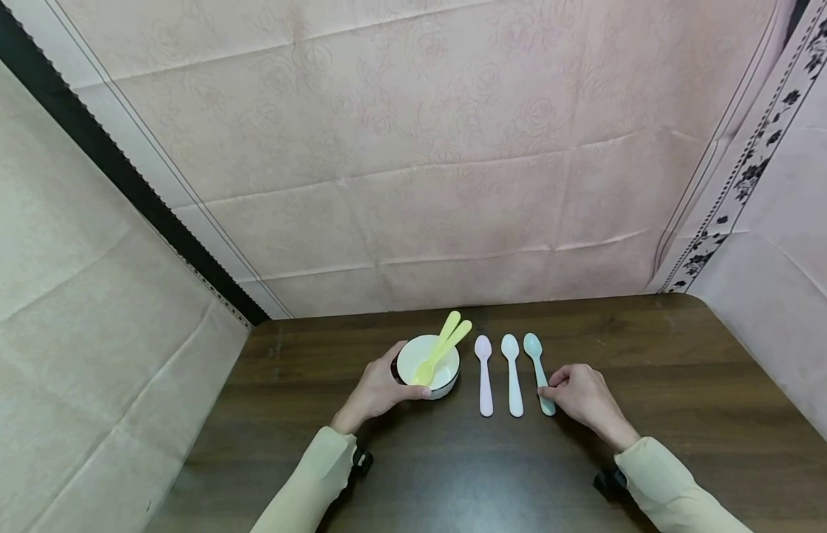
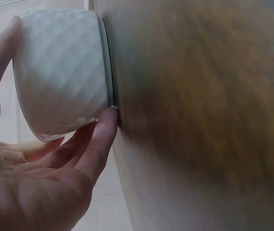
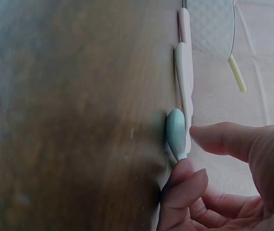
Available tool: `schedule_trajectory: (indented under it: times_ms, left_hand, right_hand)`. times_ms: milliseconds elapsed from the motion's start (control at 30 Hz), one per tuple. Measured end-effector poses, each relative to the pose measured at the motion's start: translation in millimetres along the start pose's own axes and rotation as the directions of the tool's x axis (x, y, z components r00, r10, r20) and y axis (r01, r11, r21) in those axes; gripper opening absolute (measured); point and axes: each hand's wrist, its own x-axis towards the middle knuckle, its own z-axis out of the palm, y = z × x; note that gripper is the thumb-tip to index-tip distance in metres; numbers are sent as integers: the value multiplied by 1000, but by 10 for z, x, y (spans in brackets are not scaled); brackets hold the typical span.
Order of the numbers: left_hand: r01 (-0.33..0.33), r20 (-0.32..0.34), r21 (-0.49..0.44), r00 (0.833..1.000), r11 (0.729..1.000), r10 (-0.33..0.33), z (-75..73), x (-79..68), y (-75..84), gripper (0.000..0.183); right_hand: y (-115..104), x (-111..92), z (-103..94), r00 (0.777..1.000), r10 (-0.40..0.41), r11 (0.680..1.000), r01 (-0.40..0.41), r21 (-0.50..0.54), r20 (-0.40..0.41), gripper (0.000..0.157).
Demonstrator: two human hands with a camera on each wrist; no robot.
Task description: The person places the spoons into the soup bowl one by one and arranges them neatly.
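My left hand (image 1: 378, 389) holds a white bowl (image 1: 446, 386) by its side, thumb and fingers around it. The left wrist view shows the diamond-patterned wall of the bowl (image 2: 64, 67) upright at the tabletop. Two yellow-green spoons (image 1: 446, 346) lean in the bowl, one bowl-end down inside. To the right, a pale pink spoon (image 1: 485, 374), a whitish spoon (image 1: 513, 377) and a mint-green spoon (image 1: 537, 363) lie in a row. My right hand (image 1: 583, 396) is at the mint-green spoon's handle (image 3: 176, 130), fingertips beside it, the thumb (image 3: 223, 138) apart from the fingers.
The dark wooden table (image 1: 453, 474) has its far edge just behind the bowl and spoons. A pale patterned cloth (image 1: 453, 185) hangs behind it, with more cloth along the left and right sides. Dark wrist straps sit on both sleeves.
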Motion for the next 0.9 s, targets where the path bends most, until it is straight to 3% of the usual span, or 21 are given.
schedule_trajectory:
  times_ms: [900]
  left_hand:
    - [-12,0,10,1000,1000,12,3,-3,-11,106]
  right_hand:
    - [-30,7,21,1000,13,999,-12,-40,21,22]
